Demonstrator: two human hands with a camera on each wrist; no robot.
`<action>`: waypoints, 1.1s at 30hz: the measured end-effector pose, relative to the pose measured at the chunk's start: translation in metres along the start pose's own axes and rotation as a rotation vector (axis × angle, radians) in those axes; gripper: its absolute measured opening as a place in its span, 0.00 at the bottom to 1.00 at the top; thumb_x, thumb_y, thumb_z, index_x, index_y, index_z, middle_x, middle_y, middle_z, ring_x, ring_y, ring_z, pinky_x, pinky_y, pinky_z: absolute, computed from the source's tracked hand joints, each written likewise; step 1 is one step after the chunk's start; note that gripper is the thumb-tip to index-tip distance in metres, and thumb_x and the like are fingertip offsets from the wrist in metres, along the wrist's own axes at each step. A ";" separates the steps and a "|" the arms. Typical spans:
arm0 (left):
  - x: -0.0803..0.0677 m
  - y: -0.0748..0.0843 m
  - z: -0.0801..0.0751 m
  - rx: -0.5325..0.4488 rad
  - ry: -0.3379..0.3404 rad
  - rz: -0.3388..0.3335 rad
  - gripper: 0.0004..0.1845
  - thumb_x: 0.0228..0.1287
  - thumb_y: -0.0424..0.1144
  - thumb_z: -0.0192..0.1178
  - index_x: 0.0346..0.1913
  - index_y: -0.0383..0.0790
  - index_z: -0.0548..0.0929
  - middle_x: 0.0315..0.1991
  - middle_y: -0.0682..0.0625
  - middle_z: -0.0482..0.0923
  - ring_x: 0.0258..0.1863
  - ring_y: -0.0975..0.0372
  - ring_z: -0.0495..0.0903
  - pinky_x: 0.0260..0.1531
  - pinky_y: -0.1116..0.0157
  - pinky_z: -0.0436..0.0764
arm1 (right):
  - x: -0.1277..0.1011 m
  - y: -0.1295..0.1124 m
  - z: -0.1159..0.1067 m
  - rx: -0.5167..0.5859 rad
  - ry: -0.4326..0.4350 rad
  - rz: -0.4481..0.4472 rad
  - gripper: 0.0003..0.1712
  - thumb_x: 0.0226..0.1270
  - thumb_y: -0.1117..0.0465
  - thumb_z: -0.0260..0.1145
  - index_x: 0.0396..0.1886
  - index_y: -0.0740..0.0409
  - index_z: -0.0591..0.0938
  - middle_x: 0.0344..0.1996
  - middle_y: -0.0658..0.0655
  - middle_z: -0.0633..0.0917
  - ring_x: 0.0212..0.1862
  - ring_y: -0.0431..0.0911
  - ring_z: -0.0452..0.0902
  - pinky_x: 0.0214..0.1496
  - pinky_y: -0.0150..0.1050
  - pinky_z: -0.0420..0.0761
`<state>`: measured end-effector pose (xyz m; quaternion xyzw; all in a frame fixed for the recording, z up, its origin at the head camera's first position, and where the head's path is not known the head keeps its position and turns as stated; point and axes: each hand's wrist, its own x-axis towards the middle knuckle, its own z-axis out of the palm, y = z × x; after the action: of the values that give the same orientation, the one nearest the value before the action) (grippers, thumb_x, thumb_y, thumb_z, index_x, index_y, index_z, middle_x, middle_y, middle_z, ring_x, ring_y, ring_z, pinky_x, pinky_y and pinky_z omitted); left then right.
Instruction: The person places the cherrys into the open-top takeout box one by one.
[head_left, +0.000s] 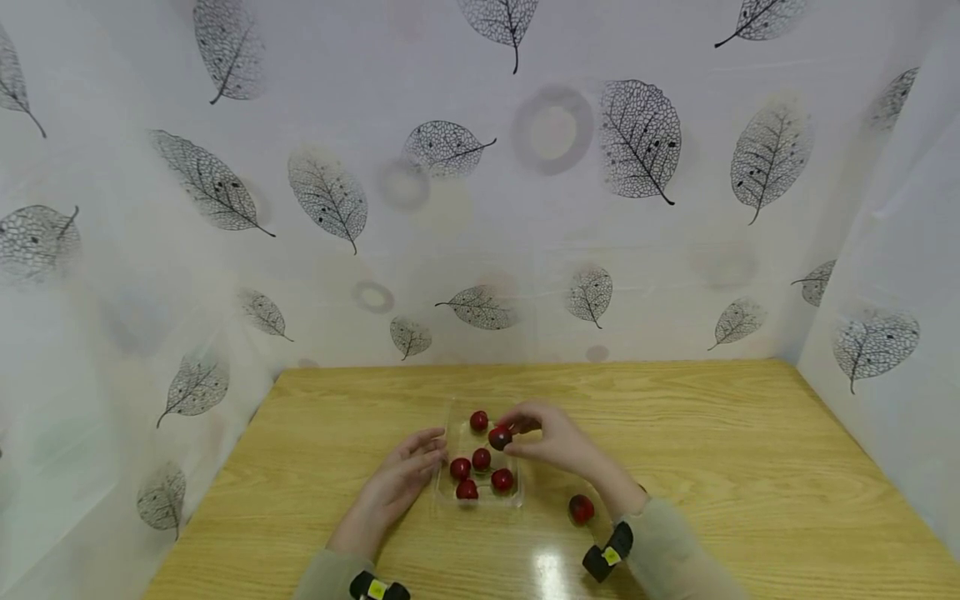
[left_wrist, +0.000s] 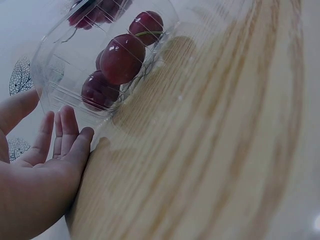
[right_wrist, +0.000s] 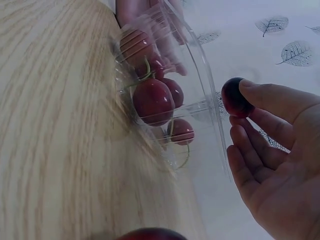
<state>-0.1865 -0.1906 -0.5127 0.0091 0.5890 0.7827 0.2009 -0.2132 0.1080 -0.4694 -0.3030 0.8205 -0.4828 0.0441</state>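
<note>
A staged recording booth rather than a lived-in room: a bare wooden desk (head_left: 750,467) enclosed on 3 sides by white leaf-printed sheeting (head_left: 480,208).

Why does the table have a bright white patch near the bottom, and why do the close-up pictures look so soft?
Head view: the patch is lamp glare on the glossy wooden table. Left wrist view: the clear plastic tray lies too near the lens, so the cherries inside blur. Right wrist view: the held cherry is fairly sharp, while the wood grain is smeared.

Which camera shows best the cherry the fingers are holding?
The right wrist view: the held cherry is close, pinched in the right hand. The head view shows it small, above the clear tray. In the left wrist view it can't be picked out.
</note>
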 end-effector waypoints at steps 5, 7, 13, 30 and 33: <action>0.000 0.000 0.000 0.003 0.004 -0.002 0.27 0.79 0.27 0.54 0.76 0.32 0.66 0.56 0.54 0.73 0.57 0.67 0.78 0.62 0.73 0.78 | 0.000 -0.001 0.004 -0.019 0.005 -0.002 0.22 0.65 0.62 0.77 0.57 0.63 0.86 0.50 0.58 0.90 0.50 0.47 0.86 0.59 0.37 0.85; 0.001 0.000 0.000 0.004 0.000 -0.003 0.27 0.79 0.27 0.54 0.77 0.32 0.65 0.56 0.55 0.73 0.57 0.67 0.78 0.62 0.73 0.78 | 0.000 -0.001 0.006 -0.041 0.008 0.000 0.22 0.64 0.63 0.77 0.57 0.62 0.86 0.50 0.57 0.90 0.50 0.47 0.86 0.59 0.38 0.85; 0.001 0.000 0.000 0.005 -0.009 0.001 0.28 0.79 0.27 0.53 0.77 0.30 0.63 0.55 0.55 0.73 0.57 0.67 0.79 0.62 0.73 0.78 | 0.000 -0.003 0.009 -0.074 0.008 -0.031 0.22 0.62 0.67 0.78 0.56 0.63 0.86 0.49 0.56 0.90 0.51 0.48 0.86 0.60 0.43 0.86; 0.001 -0.001 0.000 0.002 -0.009 0.013 0.27 0.79 0.26 0.52 0.77 0.29 0.64 0.55 0.54 0.74 0.57 0.67 0.79 0.62 0.72 0.78 | -0.001 -0.001 0.016 -0.152 0.012 -0.087 0.22 0.57 0.71 0.80 0.53 0.61 0.88 0.47 0.54 0.89 0.50 0.48 0.85 0.60 0.46 0.87; 0.000 -0.001 0.000 0.004 -0.007 0.010 0.28 0.79 0.27 0.53 0.77 0.29 0.64 0.55 0.54 0.74 0.57 0.67 0.79 0.63 0.72 0.78 | -0.002 0.000 0.017 -0.153 0.015 -0.087 0.22 0.58 0.71 0.80 0.53 0.61 0.88 0.48 0.54 0.89 0.50 0.48 0.85 0.60 0.47 0.87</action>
<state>-0.1865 -0.1905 -0.5137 0.0151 0.5897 0.7825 0.1991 -0.2055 0.0960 -0.4785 -0.3373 0.8413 -0.4224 -0.0066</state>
